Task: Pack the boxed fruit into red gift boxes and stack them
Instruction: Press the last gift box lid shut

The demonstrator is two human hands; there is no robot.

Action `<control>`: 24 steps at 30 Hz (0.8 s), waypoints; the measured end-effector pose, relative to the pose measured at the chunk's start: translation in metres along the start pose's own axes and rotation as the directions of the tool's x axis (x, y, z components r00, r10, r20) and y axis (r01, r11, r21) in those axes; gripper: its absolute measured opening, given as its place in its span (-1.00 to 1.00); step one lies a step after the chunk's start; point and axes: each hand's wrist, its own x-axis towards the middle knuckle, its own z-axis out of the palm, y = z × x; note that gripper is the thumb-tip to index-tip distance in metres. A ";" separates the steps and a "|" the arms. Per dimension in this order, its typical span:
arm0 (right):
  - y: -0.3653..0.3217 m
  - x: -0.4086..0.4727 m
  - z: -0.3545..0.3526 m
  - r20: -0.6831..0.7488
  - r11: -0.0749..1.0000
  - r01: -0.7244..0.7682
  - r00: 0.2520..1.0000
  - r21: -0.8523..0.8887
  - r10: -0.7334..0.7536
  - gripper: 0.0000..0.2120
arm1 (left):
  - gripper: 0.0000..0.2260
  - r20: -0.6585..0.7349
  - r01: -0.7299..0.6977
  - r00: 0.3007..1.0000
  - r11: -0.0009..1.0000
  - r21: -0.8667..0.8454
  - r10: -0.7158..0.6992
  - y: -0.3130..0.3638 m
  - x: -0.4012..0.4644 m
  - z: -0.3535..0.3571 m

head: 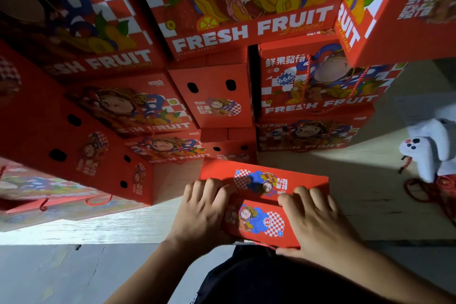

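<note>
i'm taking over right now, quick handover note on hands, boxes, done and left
Left hand: fingers curled over the left side of the red gift box in front of you.
Right hand: gripping its right side, thumb at the near edge.
That box sits low, near your lap, flaps folded over on top.
Done: many printed boxes already form the stack ahead.
Left: finish closing this one, put it on the stack. Whether fruit is inside cannot be seen.

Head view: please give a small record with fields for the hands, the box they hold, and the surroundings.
left hand: on the left side of the red gift box, fingers over its top
right hand: on its right side, fingers over the top
box flaps: folded down, printed with a cartoon figure
behind: stacked gift boxes marked FRESH FRUIT
far right: white plush toy
</note>
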 end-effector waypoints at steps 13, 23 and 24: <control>0.000 0.004 0.009 -0.091 0.998 0.024 0.996 0.058 -0.019 -0.12 | -0.16 -0.118 0.063 0.991 0.997 -0.049 -0.068 0.000 -0.010 0.009; 0.000 0.025 -0.007 0.041 0.989 0.145 0.989 0.001 -0.145 -0.13 | -0.10 -0.131 0.177 0.973 0.979 -0.099 -0.189 0.004 -0.026 0.010; 0.001 0.024 -0.009 0.064 0.989 0.150 0.987 -0.009 -0.149 -0.12 | -0.10 -0.132 0.159 0.976 0.981 -0.110 -0.173 0.004 -0.027 0.010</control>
